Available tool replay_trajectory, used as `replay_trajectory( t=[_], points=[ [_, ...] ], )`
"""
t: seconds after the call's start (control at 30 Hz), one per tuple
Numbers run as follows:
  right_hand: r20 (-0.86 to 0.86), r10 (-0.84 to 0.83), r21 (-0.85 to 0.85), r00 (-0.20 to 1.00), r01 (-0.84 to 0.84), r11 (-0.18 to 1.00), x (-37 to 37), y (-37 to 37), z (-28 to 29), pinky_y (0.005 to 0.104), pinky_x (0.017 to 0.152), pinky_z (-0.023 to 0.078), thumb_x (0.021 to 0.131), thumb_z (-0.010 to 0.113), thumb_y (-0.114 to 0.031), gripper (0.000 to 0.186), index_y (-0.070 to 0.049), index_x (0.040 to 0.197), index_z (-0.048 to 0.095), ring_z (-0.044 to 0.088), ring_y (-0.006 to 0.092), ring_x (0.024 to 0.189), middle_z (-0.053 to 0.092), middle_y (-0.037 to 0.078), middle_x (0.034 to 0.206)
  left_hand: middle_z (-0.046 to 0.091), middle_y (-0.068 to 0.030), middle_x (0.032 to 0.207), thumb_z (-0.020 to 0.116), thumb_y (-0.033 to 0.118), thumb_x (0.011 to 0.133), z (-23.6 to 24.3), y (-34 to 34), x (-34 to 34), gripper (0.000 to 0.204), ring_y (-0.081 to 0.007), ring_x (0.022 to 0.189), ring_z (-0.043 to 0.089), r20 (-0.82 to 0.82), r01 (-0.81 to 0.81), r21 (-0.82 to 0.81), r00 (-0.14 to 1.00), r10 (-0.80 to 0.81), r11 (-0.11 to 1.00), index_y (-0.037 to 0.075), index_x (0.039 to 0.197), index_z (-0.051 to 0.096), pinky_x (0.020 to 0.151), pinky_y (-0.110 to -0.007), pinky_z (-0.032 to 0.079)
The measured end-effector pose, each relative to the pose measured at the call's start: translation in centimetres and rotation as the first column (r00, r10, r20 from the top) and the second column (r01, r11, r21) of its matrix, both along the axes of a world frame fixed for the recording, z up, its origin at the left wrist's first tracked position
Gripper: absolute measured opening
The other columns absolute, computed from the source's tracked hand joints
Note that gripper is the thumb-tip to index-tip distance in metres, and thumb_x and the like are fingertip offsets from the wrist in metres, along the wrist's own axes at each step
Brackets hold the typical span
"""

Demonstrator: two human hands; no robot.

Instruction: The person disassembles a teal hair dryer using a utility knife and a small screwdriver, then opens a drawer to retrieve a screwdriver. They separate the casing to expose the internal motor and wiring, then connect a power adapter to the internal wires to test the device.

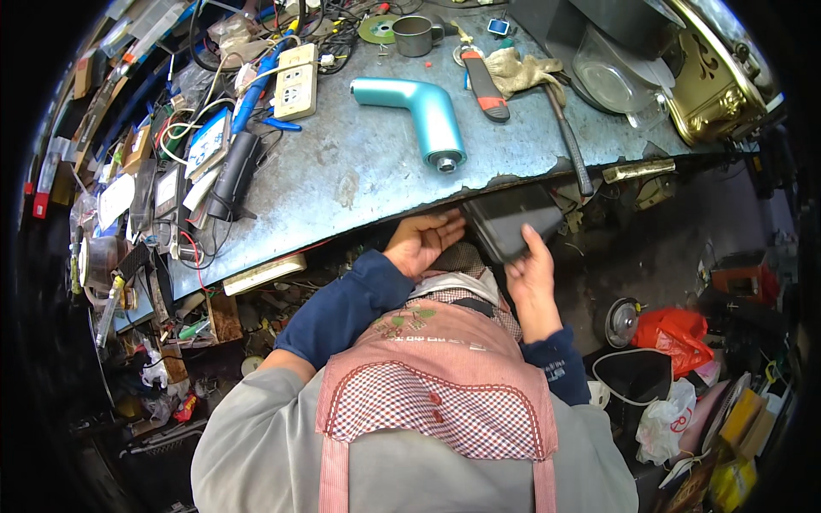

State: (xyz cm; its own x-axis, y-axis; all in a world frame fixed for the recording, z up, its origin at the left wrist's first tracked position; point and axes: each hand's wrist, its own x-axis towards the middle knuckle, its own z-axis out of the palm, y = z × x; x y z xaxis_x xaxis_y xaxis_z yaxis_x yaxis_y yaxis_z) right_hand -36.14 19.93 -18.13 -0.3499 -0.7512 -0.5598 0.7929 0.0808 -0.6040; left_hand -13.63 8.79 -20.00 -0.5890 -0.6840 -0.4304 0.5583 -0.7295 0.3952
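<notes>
Just under the front edge of the workbench [329, 218], my right hand [532, 278] grips a flat black box-like case [513, 224], thumb on its top. The case is tilted, and its far part reaches beneath the bench edge. Beside its left side is my left hand [421, 243], palm up with fingers loosely apart and nothing in them. Whether its fingertips touch the case I cannot tell. On the bench beyond lies a teal bent tool body [428, 113] with a round metal end facing me.
A utility knife [485, 84], a work glove [520, 70] and a hammer-like tool [569, 141] lie right of the teal body. Farther back stands a metal mug [414, 36]. A power strip [296, 81] and tangled cables crowd the left. A red bag [671, 340] sits lower right.
</notes>
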Motion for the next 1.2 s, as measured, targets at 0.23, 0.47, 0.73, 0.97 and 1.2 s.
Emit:
replay_trajectory(
  t=[0.23,0.47,0.73,0.97,1.2],
  points=[
    [-0.32,0.593,0.192,0.739,-0.562,0.805,3.1,-1.8,4.8,0.022,0.046,0.035,0.101,0.076,-0.013,0.013,-0.004,0.109,0.071,0.047,0.0028,0.054,0.075,0.006,0.093,0.076,-0.0025,0.099,0.074,0.014,0.105,14.9,2.5,2.7,0.027,-0.0093,0.08,0.069,0.648,0.732,-0.343,0.638,-0.416,0.588,0.001,0.128,0.071,0.069,-0.027,0.056],
    [-0.983,-0.152,-0.115,-0.101,-0.305,0.945,5.3,-5.7,16.2,0.0445,0.079,0.061,0.083,0.094,-0.034,0.063,0.005,0.127,0.071,0.077,0.0358,0.092,0.073,0.02,0.115,0.066,-0.0113,0.122,0.08,0.035,0.101,22.1,-6.8,3.4,0.059,-0.0183,0.098,0.069,0.713,0.319,-0.587,0.639,0.288,0.744,-0.003,0.14,0.059,0.076,-0.034,0.06],
    [-0.964,0.183,0.224,-0.193,-0.22,0.949,7.9,-9.8,16.6,0.0507,0.091,0.06,0.078,0.091,-0.042,0.068,0.001,0.127,0.074,0.075,0.0435,0.108,0.071,0.022,0.125,0.066,-0.0143,0.121,0.084,0.042,0.097,21.3,-8.6,0.2,0.067,-0.0226,0.096,0.072,0.716,0.278,-0.472,0.675,0.18,0.836,-0.004,0.135,0.054,0.079,-0.04,0.061],
    [-0.928,-0.345,-0.296,-0.139,-0.289,0.91,8.3,-10.3,16.2,0.0478,0.084,0.064,0.078,0.081,-0.008,0.058,-0.005,0.135,0.071,0.077,0.0401,0.101,0.071,0.017,0.135,0.073,-0.0051,0.102,0.082,0.034,0.101,23.5,-6.9,-0.7,0.04,-0.016,0.09,0.074,0.478,0.069,-0.561,0.841,0.254,0.825,0.004,0.121,0.066,0.079,-0.035,0.062],
    [-0.942,-0.321,-0.329,0.093,-0.428,0.842,9.3,-9.1,16.6,0.0382,0.082,0.063,0.079,0.085,0.0,0.066,-0.006,0.143,0.066,0.077,0.0327,0.107,0.072,0.019,0.136,0.07,-0.0171,0.11,0.078,0.015,0.095,22.2,-7.9,0.6,0.049,-0.034,0.097,0.075,0.052,-0.147,-0.351,0.983,0.176,0.925,0.001,0.137,0.056,0.087,-0.052,0.064]
  ],
)
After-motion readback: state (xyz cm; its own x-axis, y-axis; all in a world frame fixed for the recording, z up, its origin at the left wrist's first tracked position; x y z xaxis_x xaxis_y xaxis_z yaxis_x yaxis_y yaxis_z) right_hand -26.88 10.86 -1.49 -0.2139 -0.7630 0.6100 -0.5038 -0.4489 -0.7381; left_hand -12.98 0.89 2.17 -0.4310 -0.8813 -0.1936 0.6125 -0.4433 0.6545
